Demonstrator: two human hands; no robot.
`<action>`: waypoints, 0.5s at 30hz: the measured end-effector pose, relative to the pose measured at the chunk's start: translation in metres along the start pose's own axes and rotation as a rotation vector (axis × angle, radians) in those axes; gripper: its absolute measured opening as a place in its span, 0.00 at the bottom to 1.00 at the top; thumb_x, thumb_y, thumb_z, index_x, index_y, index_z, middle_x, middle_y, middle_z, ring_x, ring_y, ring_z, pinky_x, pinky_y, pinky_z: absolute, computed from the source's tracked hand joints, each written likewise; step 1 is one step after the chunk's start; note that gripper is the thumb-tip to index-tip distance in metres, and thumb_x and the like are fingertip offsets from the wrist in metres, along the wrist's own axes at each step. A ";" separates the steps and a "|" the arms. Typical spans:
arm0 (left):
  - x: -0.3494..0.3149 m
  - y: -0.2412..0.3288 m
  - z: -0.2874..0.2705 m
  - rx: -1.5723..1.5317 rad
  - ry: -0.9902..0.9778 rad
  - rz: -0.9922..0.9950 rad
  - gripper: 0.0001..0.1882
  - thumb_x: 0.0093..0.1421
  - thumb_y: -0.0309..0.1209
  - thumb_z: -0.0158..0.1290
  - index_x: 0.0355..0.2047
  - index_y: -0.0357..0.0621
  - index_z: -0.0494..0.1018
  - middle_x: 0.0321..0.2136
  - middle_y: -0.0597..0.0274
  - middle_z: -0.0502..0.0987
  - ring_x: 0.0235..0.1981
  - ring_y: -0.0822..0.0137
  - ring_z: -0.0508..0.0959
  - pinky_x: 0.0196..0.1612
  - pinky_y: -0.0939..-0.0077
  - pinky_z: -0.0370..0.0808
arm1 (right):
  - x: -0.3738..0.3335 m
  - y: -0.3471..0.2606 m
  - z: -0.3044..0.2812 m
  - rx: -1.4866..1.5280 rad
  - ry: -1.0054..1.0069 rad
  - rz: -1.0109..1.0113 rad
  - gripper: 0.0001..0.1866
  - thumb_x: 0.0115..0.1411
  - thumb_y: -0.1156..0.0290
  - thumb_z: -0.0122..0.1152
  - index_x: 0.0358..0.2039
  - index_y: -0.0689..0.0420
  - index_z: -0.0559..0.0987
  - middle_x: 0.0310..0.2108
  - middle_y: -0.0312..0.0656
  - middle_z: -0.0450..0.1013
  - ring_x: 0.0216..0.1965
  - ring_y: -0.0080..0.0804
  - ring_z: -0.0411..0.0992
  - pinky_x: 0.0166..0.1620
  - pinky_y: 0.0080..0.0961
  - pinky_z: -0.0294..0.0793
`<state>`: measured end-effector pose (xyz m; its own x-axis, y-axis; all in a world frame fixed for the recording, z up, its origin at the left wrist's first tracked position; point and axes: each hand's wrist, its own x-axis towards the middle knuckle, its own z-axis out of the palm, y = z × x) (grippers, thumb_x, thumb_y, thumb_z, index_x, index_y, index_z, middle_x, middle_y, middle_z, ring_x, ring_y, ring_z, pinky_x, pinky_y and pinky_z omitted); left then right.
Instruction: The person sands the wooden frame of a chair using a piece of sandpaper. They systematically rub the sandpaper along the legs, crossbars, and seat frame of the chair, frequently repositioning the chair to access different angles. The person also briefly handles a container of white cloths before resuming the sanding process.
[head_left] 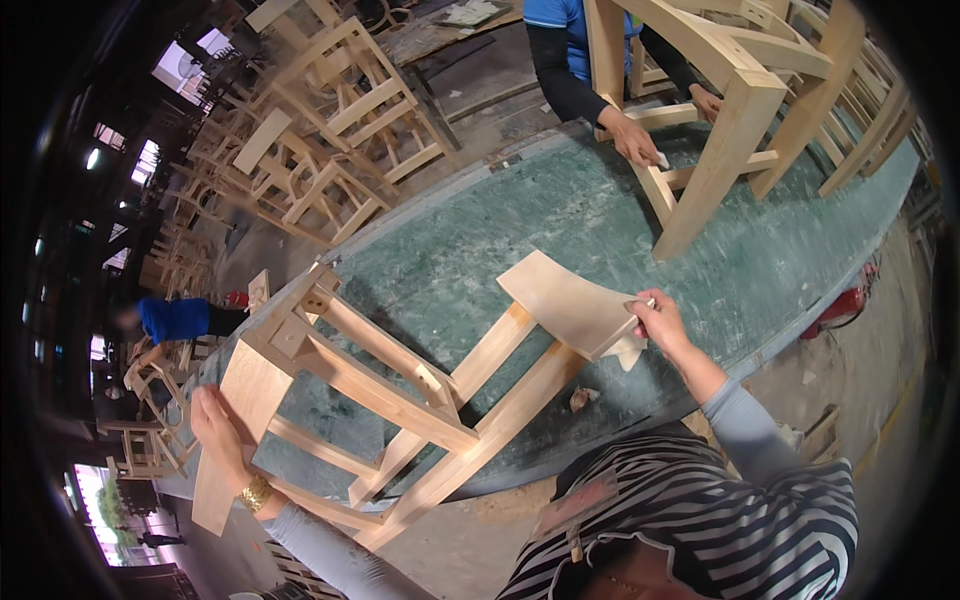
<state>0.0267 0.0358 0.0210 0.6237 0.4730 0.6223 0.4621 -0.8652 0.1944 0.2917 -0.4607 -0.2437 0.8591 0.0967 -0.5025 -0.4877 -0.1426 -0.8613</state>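
Observation:
An unfinished wooden chair frame (pixel 465 455) lies tipped over on the green-topped worktable (pixel 430 255). Its curved backrest (pixel 565 300) points to the right. My right hand (pixel 660 322) is closed at the backrest's outer edge, thumb on top. A thin pale edge shows by those fingers, and a ragged pale piece (pixel 628 352) sticks out below; I cannot make out what it is. On the left, my left hand (pixel 222 440) wraps the side of a wide wooden board (pixel 255 385) at the chair's front end. A gold bracelet (pixel 256 494) circles that wrist.
Across the table a co-worker's hands (pixel 635 138) work at another chair frame (pixel 715 150), one with a small white piece. Stacked chair frames (pixel 340 110) stand beyond the table's far edge. A person in blue (pixel 175 320) bends at the far left. A small scrap (pixel 582 399) lies near the backrest.

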 end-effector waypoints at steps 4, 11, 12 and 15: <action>0.002 0.043 0.033 0.098 0.013 0.118 0.19 0.67 0.38 0.37 0.31 0.35 0.71 0.25 0.44 0.72 0.28 0.43 0.71 0.32 0.58 0.66 | 0.000 0.002 -0.003 0.024 -0.065 -0.028 0.23 0.54 0.64 0.63 0.45 0.66 0.70 0.21 0.36 0.70 0.16 0.19 0.66 0.20 0.16 0.66; 0.004 0.068 0.050 0.199 0.209 0.068 0.20 0.66 0.41 0.41 0.26 0.41 0.74 0.23 0.46 0.74 0.25 0.44 0.74 0.26 0.57 0.67 | 0.007 0.018 -0.011 -0.104 -0.085 0.043 0.29 0.59 0.51 0.60 0.51 0.60 0.70 0.32 0.40 0.71 0.24 0.21 0.69 0.27 0.18 0.70; 0.005 0.068 0.050 0.190 0.216 0.088 0.20 0.66 0.42 0.41 0.26 0.41 0.74 0.22 0.46 0.74 0.24 0.44 0.74 0.26 0.57 0.67 | 0.008 0.021 -0.009 -0.178 -0.075 -0.119 0.29 0.59 0.51 0.59 0.52 0.60 0.69 0.37 0.44 0.70 0.30 0.25 0.70 0.33 0.22 0.71; 0.008 0.066 0.053 0.156 0.214 0.038 0.21 0.66 0.43 0.43 0.24 0.41 0.74 0.21 0.47 0.74 0.23 0.46 0.74 0.26 0.59 0.67 | 0.003 0.020 -0.006 -0.575 0.160 -0.503 0.30 0.60 0.54 0.57 0.56 0.61 0.67 0.59 0.56 0.57 0.57 0.47 0.62 0.60 0.39 0.58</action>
<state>0.0955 -0.0082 -0.0012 0.5025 0.3808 0.7762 0.5429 -0.8377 0.0595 0.2858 -0.4691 -0.2621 0.9889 0.1481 -0.0069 0.0862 -0.6120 -0.7861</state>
